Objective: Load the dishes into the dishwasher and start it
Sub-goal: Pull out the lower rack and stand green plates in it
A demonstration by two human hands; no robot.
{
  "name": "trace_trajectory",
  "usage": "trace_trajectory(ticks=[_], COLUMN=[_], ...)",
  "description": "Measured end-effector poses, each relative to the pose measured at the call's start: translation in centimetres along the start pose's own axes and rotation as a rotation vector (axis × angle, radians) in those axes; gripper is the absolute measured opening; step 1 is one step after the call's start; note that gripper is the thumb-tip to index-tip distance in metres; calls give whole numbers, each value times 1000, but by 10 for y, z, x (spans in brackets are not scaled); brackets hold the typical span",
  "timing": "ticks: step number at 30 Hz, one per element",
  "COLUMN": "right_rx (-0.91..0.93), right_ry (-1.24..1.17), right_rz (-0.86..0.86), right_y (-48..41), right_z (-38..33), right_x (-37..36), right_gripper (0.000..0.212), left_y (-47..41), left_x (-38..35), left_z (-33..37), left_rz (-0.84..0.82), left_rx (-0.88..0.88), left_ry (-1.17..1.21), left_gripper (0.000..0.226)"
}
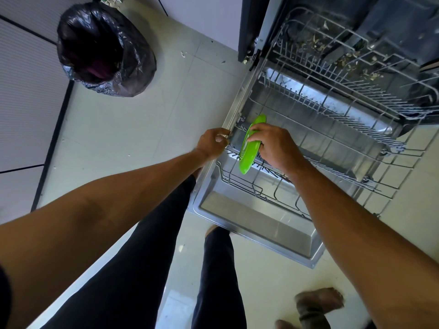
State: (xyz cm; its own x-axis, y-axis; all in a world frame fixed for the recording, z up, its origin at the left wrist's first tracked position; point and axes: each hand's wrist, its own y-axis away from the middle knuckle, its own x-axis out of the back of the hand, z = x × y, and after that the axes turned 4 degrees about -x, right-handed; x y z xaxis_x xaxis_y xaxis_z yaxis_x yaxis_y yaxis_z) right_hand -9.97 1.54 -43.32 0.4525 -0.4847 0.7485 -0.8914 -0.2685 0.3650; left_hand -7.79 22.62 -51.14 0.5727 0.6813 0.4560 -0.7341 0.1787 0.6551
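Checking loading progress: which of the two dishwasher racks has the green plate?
The lower rack, pulled out over the open door: the right hand holds the green plate on edge there. The upper rack shows no dishes.

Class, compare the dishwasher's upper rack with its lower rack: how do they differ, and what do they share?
The lower rack holds a green plate on edge; the upper rack shows no dishes, only dry bits in or under it. The lower rack lies over the open door; the upper rack sits higher. The left hand and right hand are at the lower rack, neither at the upper. Both are pulled-out grey wire racks.
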Motion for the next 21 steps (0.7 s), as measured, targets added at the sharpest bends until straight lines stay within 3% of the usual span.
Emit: trace_trajectory(ticks=[21], right_rx=[-118], right_ry=[17], right_rz=[-53], right_y=[9], right_z=[-2], right_x=[-10], right_gripper=[42], left_y=[0], left_x=[-1], left_z=[-2], left_rz=[14], left_rx=[-29], left_ry=[7], left_gripper=[23])
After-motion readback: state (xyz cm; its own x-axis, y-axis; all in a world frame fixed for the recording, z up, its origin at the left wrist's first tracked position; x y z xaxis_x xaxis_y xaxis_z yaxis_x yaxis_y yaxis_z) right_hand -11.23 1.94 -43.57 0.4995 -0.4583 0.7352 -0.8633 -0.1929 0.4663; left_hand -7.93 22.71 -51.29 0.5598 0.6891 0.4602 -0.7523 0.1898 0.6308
